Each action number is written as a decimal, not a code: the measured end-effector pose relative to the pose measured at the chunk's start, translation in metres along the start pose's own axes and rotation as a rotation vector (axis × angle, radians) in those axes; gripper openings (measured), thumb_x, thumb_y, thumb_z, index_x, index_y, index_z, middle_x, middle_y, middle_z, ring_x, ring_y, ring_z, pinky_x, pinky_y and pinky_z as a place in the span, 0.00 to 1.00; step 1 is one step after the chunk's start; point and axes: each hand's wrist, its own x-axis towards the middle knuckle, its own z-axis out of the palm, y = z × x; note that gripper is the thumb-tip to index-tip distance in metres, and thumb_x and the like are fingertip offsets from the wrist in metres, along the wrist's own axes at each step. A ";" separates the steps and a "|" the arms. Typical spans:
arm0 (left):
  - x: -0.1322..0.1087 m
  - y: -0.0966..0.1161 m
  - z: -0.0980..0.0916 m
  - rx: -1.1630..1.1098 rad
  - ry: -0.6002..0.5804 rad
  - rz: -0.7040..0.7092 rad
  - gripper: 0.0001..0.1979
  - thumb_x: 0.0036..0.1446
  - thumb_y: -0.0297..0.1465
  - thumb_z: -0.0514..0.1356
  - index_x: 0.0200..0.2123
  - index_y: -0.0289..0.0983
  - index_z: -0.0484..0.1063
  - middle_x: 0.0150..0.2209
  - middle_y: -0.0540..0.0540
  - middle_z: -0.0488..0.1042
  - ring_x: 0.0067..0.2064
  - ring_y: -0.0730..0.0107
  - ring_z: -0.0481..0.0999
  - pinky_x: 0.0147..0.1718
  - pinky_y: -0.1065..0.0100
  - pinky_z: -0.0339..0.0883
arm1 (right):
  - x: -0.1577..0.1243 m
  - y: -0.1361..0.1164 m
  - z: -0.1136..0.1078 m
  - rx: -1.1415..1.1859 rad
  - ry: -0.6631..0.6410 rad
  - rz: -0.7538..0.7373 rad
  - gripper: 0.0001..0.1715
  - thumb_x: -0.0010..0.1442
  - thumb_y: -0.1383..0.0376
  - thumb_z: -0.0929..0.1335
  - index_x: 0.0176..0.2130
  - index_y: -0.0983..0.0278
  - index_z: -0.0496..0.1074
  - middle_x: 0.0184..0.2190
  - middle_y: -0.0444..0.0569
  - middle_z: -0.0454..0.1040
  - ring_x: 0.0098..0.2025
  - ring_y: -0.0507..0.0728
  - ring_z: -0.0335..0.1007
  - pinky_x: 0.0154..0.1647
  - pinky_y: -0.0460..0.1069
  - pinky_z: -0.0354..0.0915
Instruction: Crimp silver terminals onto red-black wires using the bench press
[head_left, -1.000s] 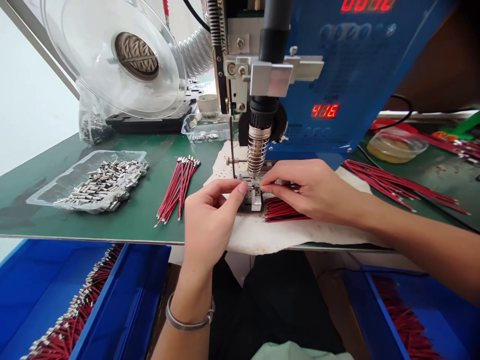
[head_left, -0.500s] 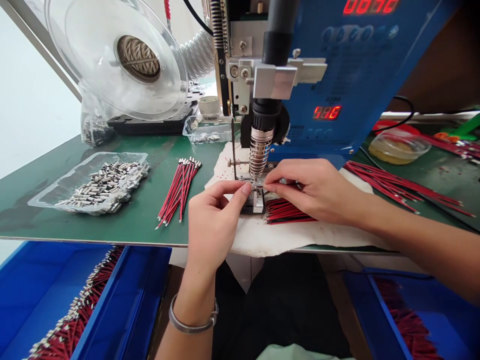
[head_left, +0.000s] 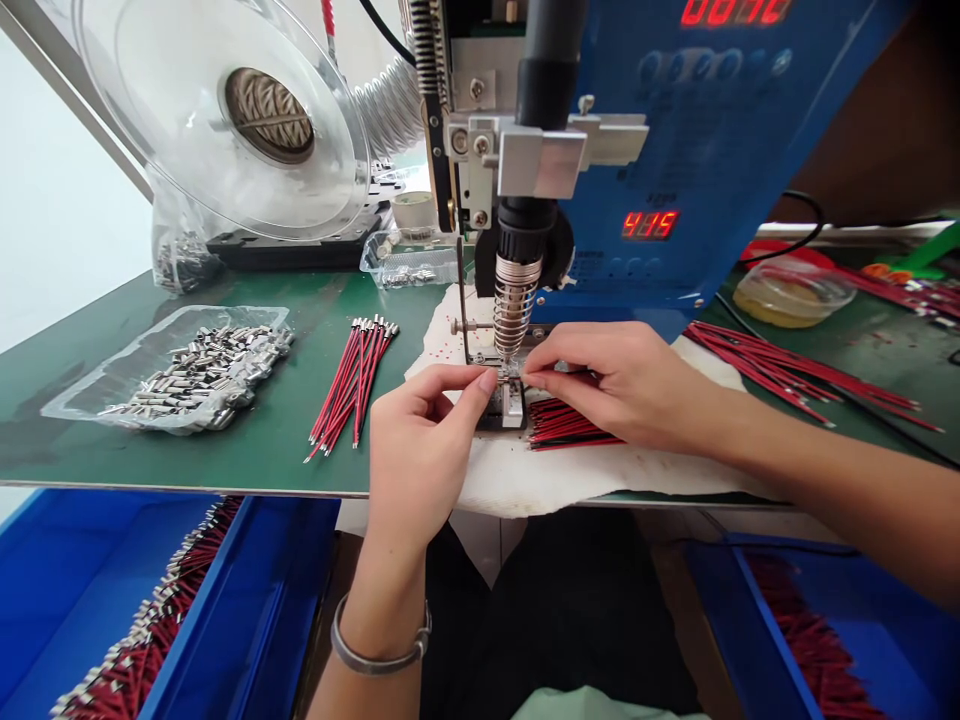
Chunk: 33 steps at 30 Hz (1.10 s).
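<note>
My left hand (head_left: 431, 430) is closed, thumb and forefinger pinched just left of the soldering tip; the tiny piece between them is too small to make out. From the other side, my right hand (head_left: 611, 380) pinches a thin wire, mostly hidden by the fingers. Both sets of fingertips nearly meet over a small metal fixture (head_left: 512, 408), under the soldering iron (head_left: 517, 290) with its coiled spring. Beneath my right hand lies a bundle of red and black wires (head_left: 566, 424). Wires with metal connectors (head_left: 352, 385) lie left of my left hand.
A clear plastic tray (head_left: 79, 400) of metal connectors stands at left. A blue control box (head_left: 675, 150) with red digits rises behind the iron. More wires (head_left: 795, 375) lie at right. Blue bins (head_left: 289, 590) of wires sit below the table edge. A clear fume hood (head_left: 180, 150) stands behind.
The view has shifted slightly, so most things sit a little further left. Both hands keep their pinches at the fixture. The lower display has gone from 416 to 415.
</note>
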 end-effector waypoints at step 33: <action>0.000 0.014 0.003 0.008 0.036 0.024 0.13 0.63 0.33 0.61 0.25 0.35 0.70 0.21 0.52 0.66 0.21 0.78 0.58 0.22 0.72 0.54 | 0.001 -0.001 -0.002 -0.018 0.009 -0.029 0.08 0.65 0.72 0.67 0.38 0.68 0.77 0.33 0.48 0.80 0.34 0.52 0.74 0.36 0.46 0.66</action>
